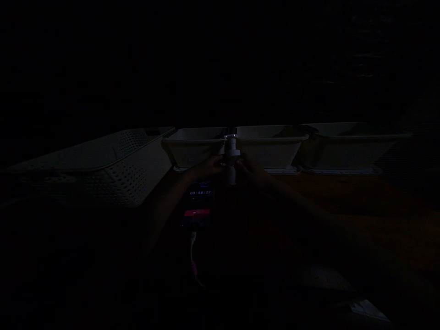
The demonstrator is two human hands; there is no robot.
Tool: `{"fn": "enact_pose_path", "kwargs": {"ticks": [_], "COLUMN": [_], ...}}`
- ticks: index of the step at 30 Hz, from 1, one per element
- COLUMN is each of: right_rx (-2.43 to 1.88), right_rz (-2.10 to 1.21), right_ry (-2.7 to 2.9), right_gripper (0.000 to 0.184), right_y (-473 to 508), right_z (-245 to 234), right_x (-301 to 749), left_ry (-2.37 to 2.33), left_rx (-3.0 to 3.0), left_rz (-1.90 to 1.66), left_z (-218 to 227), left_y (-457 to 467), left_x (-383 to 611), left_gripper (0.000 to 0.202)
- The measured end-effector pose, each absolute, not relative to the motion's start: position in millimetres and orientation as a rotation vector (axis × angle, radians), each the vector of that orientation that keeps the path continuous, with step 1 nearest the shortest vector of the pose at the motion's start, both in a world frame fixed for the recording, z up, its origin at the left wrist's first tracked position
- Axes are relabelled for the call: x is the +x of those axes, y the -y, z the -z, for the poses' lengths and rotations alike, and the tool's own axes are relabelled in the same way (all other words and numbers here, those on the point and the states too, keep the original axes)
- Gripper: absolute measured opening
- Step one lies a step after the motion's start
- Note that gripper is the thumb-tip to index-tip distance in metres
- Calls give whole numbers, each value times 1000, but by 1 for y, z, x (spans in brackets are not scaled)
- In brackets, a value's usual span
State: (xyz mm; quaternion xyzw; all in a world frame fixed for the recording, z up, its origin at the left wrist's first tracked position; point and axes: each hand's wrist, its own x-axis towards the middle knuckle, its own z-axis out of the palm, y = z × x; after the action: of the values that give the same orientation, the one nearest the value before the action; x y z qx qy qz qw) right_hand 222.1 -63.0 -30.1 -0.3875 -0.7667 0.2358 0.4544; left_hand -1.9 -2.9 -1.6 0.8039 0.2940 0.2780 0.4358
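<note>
The scene is very dark. Between my two hands stands a small, pale, bottle-like object (233,152) with a wider collar partway up and a bright glint at its top; its exact kind cannot be made out. From the left, the fingers of my left hand (211,167) reach it and appear to grip its side. My right hand (253,172) closes on it from the right, fingertips near the collar. Below my left hand lies a phone (197,204), its lit screen showing a running time and a red bar.
A white perforated basket (127,181) stands at the left. Behind the hands is a row of pale tubs: a left one (192,153), a middle one (275,151) and a right one (343,153). A white cable (191,247) runs from the phone across the brown tabletop (330,197).
</note>
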Motion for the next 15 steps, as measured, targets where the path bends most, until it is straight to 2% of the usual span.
{"fn": "enact_pose_path", "kwargs": {"ticks": [15], "right_rx": [-951], "right_rz": [-616], "right_ry": [1836], "right_gripper": [88], "right_y": [54], "right_z": [34], "right_x": [225], "left_ry": [-721], "left_rx": [1992], "left_rz": [-693], "left_z": [0], "left_y": [4], "left_x": [1], "left_gripper": [53]}}
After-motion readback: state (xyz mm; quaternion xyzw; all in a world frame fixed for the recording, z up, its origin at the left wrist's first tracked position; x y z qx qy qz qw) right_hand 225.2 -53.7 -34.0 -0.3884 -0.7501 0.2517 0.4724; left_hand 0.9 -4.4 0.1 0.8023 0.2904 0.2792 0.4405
